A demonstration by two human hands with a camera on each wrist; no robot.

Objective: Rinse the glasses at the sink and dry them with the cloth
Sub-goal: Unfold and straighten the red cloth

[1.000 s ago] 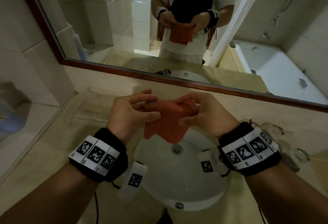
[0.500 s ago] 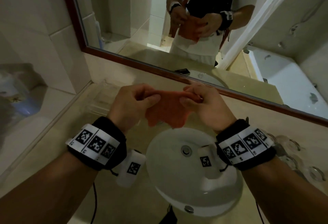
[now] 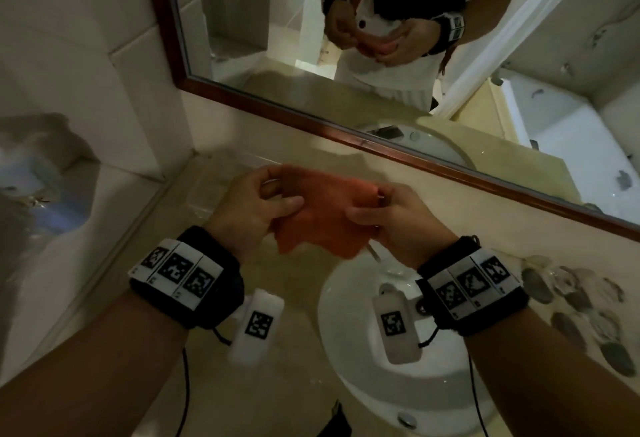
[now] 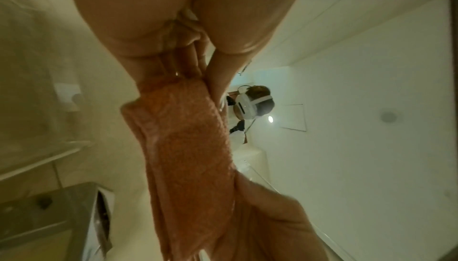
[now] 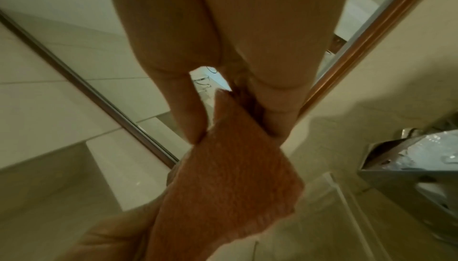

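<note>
An orange cloth (image 3: 322,213) hangs stretched between both hands above the counter, just behind the white sink (image 3: 349,350). My left hand (image 3: 254,208) pinches its left end between thumb and curled fingers. My right hand (image 3: 388,218) pinches the right end the same way. The left wrist view shows the cloth (image 4: 188,147) running from my fingertips to the other hand. In the right wrist view the cloth (image 5: 230,177) hangs below my thumb. Several clear glasses (image 3: 571,298) stand on the counter at the right. No glass shows inside the cloth.
A clear plastic tray (image 3: 221,180) lies on the beige counter at the back left, behind my left hand. A wood-framed mirror (image 3: 311,118) runs along the wall behind. The tap (image 3: 374,253) shows below the cloth. A metal tissue holder (image 5: 409,159) hangs on the left wall.
The hands have drawn apart, so the bunched cloth is now stretched wider between them. The head view has swung left, leaving the sink lower right.
</note>
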